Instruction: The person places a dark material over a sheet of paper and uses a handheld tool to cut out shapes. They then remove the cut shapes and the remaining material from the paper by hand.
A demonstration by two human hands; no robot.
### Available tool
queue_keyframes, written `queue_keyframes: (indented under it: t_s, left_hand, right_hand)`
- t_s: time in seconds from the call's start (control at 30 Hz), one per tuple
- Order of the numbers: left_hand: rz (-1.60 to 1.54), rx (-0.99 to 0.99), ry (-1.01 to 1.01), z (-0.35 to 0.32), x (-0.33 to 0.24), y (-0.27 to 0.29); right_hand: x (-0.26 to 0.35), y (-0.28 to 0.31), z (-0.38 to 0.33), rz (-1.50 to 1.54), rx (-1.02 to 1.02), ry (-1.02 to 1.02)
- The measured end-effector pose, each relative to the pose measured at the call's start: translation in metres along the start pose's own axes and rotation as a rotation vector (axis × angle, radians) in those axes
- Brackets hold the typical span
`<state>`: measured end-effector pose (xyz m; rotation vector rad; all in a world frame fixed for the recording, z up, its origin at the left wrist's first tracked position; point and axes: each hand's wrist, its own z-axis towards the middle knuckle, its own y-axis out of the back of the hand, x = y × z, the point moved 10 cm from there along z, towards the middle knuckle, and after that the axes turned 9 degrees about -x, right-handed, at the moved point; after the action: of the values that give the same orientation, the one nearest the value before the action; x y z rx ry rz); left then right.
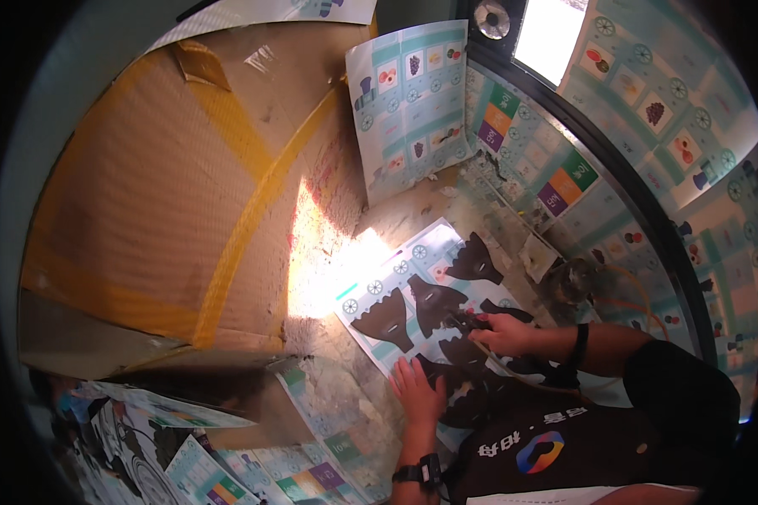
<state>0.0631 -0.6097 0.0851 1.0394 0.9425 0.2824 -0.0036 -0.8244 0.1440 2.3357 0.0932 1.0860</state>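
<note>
- Fingers of the left hand (419, 389) lie spread and flat, grasping nothing, pressing down on the lower edge of a dark cut-out piece (446, 370) on the floor.
- Fingers of the right hand (501, 333) are curled around a small dark tool (466, 321), whose tip rests among the dark pieces; what kind of tool it is cannot be told.
- A thin tan hose or cord (514, 370) runs from the tool back under the right forearm.
- Both hands work over a printed sheet (396, 278) with a train-and-wheels pattern, lying flat on the floor just ahead of the person.
- On that sheet lie about six dark, flared fabric-like pieces: three clear ones (385, 321) in front of the hands, the rest partly hidden by them.
- One large cardboard box (168, 194), flattened or lying on its side, with yellow tape bands, fills the left; its contents are not visible.
- One more printed sheet (410, 105) leans upright against the wall beyond the work.
- Several further printed sheets (227, 475) lie scattered at lower left, too overlapped to count.
- A black wristband (579, 344) sits on the right wrist, and a watch (419, 471) on the left.
</note>
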Motion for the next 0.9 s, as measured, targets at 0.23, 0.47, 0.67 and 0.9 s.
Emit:
queue_keyframes:
  t_s: [0.23,0.47,0.67,0.9]
  left_hand:
    - [-0.086,-0.077,-0.147,-0.08,-0.019,0.028]
    - [0.052,0.063,-0.181,-0.143,-0.04,0.027]
    - [0.045,0.055,-0.116,-0.115,-0.038,0.016]
    - [0.121,0.198,-0.075,-0.112,-0.023,-0.005]
  right_hand:
    - [-0.044,-0.003,-0.069,-0.084,0.102,0.053]
    - [-0.049,-0.048,-0.105,-0.146,0.187,0.194]
    - [-0.016,-0.067,-0.086,-0.076,0.048,0.253]
    - [-0.005,-0.084,-0.064,-0.107,-0.007,0.252]
